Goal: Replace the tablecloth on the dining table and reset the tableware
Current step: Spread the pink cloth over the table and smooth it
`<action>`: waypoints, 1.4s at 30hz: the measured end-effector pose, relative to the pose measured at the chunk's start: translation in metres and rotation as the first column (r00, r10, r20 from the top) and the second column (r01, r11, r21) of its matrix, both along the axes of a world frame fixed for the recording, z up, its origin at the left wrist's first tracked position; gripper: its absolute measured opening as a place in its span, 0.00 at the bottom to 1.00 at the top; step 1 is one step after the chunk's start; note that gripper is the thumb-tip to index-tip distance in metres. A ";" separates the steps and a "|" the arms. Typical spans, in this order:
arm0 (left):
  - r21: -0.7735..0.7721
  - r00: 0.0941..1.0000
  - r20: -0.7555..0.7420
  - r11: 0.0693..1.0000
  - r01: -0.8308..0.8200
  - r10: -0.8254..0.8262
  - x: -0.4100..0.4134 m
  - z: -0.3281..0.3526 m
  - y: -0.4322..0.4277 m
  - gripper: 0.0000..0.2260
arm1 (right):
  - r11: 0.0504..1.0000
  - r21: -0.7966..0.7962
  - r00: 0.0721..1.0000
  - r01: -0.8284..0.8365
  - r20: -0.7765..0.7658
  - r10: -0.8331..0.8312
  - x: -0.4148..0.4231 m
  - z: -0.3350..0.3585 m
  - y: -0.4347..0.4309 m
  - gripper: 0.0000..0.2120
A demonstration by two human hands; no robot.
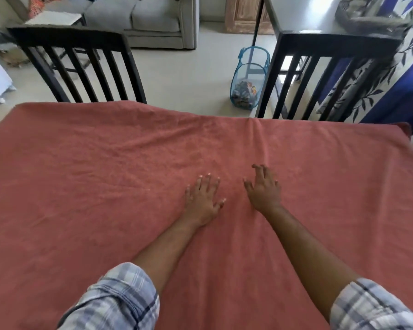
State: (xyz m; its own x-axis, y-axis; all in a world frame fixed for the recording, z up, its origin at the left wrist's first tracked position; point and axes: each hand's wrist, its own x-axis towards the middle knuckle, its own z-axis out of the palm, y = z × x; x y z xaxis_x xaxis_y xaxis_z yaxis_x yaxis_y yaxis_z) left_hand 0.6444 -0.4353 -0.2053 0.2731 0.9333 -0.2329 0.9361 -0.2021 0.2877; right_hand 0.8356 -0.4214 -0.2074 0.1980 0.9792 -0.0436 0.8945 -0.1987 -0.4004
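A terracotta-red tablecloth (86, 186) covers the whole dining table, with soft wrinkles and a crease running toward the far edge. My left hand (203, 198) lies flat on the cloth near the middle, fingers spread. My right hand (264, 189) rests just to its right, palm down with fingers apart and slightly curled. Neither hand holds anything. No tableware is on the table.
Two dark wooden chairs stand at the far side, one at left (81, 65) and one at right (320, 75). A blue mesh laundry basket (248, 77) with clothes sits on the floor between them. A grey sofa (148, 17) is beyond, and a blue leaf-patterned curtain (391, 86) hangs at right.
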 end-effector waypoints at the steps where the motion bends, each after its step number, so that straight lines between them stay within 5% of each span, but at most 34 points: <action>1: -0.016 0.999 -0.030 0.999 0.043 -0.044 -0.002 -0.004 -0.019 0.31 | 0.999 -0.023 1.000 0.026 0.001 -0.026 0.000 -0.003 -0.018 0.29; 5: -0.036 0.993 -0.115 0.999 -0.033 0.028 -0.044 -0.028 -0.065 0.31 | 0.976 -0.126 0.982 0.179 0.084 -0.169 0.046 -0.010 -0.105 0.28; 10: -0.069 0.984 -0.075 0.983 -0.170 0.164 -0.051 -0.010 -0.085 0.31 | 0.833 -0.363 0.907 0.417 0.229 -0.354 0.139 -0.009 -0.208 0.28; 15: -0.023 0.992 -0.002 0.992 0.127 -0.128 0.040 0.001 -0.162 0.32 | 0.891 -0.212 0.913 0.401 0.169 -0.371 0.108 0.012 -0.233 0.28; 24: -0.074 0.894 -0.093 0.899 0.432 -0.438 0.134 -0.027 -0.339 0.37 | 0.906 -0.392 0.986 0.158 0.105 -0.127 0.162 0.002 -0.341 0.31; 27: -0.083 0.861 -0.077 0.864 0.497 -0.503 0.155 -0.017 -0.372 0.29 | 0.919 -0.332 0.970 0.214 -0.036 -0.239 0.191 0.020 -0.377 0.24; 29: -0.105 0.832 -0.025 0.829 0.549 -0.554 0.168 -0.008 -0.388 0.25 | 0.905 -0.315 0.958 0.284 0.067 -0.277 0.206 0.018 -0.406 0.23; 31: -0.130 0.830 -0.030 0.826 0.549 -0.557 0.177 -0.003 -0.403 0.26 | 0.871 -0.365 0.943 0.330 0.177 -0.283 0.213 0.014 -0.431 0.25; 35: -0.141 0.834 -0.060 0.832 0.536 -0.548 0.183 -0.001 -0.425 0.29 | 0.807 -0.467 0.932 0.362 0.163 -0.324 0.235 0.012 -0.461 0.28; 39: -0.193 0.828 0.078 0.806 0.559 -0.556 0.192 0.012 -0.431 0.24 | 0.667 -0.565 0.864 0.485 0.188 -0.468 0.259 0.024 -0.470 0.31; 42: -0.198 0.857 0.138 0.834 0.515 -0.496 0.182 0.019 -0.424 0.22 | 0.695 -0.481 0.842 0.535 0.236 -0.485 0.235 0.045 -0.440 0.29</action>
State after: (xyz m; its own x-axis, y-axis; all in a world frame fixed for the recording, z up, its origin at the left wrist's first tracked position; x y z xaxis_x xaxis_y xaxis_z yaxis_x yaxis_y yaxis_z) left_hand 0.8265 -0.8588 -0.1861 0.7188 0.5866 -0.3732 0.6933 -0.5639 0.4488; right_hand 1.0703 -0.8615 -0.1625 0.6877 0.5609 -0.4609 0.6191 -0.7847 -0.0312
